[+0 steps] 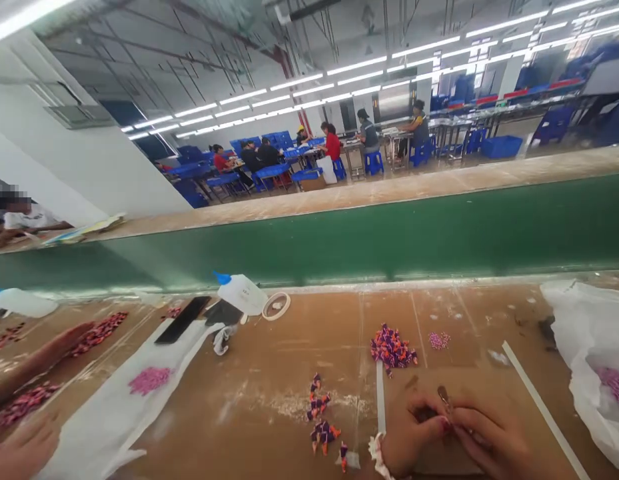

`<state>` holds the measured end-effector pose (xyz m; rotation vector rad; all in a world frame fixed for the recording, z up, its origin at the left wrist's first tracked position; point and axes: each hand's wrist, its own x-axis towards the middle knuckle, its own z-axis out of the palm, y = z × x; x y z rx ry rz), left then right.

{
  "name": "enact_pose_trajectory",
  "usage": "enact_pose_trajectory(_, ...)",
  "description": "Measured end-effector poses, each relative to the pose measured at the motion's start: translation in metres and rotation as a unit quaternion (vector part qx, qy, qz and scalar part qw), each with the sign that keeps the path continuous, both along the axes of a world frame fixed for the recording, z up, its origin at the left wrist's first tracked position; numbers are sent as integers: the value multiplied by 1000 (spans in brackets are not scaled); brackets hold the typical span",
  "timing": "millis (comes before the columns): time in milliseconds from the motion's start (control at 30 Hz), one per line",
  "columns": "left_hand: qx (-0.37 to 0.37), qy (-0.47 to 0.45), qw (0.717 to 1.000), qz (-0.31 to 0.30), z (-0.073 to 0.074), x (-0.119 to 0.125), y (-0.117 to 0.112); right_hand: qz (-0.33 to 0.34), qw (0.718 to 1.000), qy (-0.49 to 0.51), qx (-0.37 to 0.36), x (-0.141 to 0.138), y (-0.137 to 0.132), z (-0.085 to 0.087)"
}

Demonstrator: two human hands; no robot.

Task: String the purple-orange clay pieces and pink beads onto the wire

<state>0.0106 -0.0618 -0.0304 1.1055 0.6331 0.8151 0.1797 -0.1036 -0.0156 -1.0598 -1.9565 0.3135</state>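
My left hand (pixel 414 430), with a white frilly cuff at its wrist, is closed in a pinch low on the right of the view. Against its fingertips my right hand (pixel 494 437) is pinched too. A small slim piece with a dark brown rounded tip (pixel 442 393) sticks up between the two hands; its kind and which fingers grip it cannot be made out. Beyond my hands lies a heap of small purple and orange pieces (pixel 392 348), beside a little pile of pink bits (pixel 439 341). Several more purple and orange pieces (pixel 325 435) lie left of my left hand.
A white bottle with a blue cap (pixel 243 295) and a tape roll (pixel 276 307) stand by the green partition (pixel 339 247). At right is a white bag (pixel 579 347) with pink pieces. A co-worker's hand (pixel 26 447) reaches in left, near a white sheet (pixel 102 417).
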Motion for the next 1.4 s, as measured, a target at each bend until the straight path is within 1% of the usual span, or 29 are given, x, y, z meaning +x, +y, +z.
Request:
enact_pose_trajectory(33,17,-1,1000,12,6,1,0,5,1000,-10,12,2,1,8)
enact_pose_trajectory(100,-1,-1,1000,21,19,2,1,12,1000,-23,18,4,4,24)
enact_pose_trajectory(167,-21,1,1000,20,29,1,2,15,1000,-12,10,4,6,39)
enact_pose_trajectory(267,-44,1,998,35,33,-1,2,28,999,20,-30,2,8,53)
enact_pose_trajectory(300,-35,3,998,48,34,-1,2,20,998,37,-43,1,9,56)
enact_pose_trajectory(367,112,25,990,88,34,-1,1,11,993,76,-91,0,9,56)
enact_pose_trajectory(433,203,38,972,110,36,0,1,10,983,118,-139,-1,7,54)
enact_pose_trajectory(500,260,52,956,122,39,0,0,14,974,149,-168,-2,5,52)
enact_pose_trajectory(600,314,79,937,132,40,1,-2,15,967,171,-186,-5,5,52)
enact_pose_trajectory(733,375,107,912,130,39,0,-1,22,962,178,-205,-5,7,58)
enact_pose_trajectory(900,450,147,875,104,41,-3,5,35,960,131,-246,4,9,63)
enact_pose_trajectory(1033,476,192,854,83,44,-5,7,46,953,114,-277,10,10,63)
enact_pose_trajectory(1100,475,199,853,79,45,-6,7,46,951,117,-282,10,11,64)
enact_pose_trajectory(1167,464,193,861,78,45,-6,7,42,949,126,-288,8,12,66)
enact_pose_trajectory(1300,406,162,896,73,44,-7,6,34,942,146,-302,8,12,74)
enact_pose_trajectory(1367,369,145,914,88,43,-7,6,17,946,127,-296,11,12,77)
enact_pose_trajectory(1400,351,141,920,102,43,-8,7,6,952,100,-290,14,13,78)
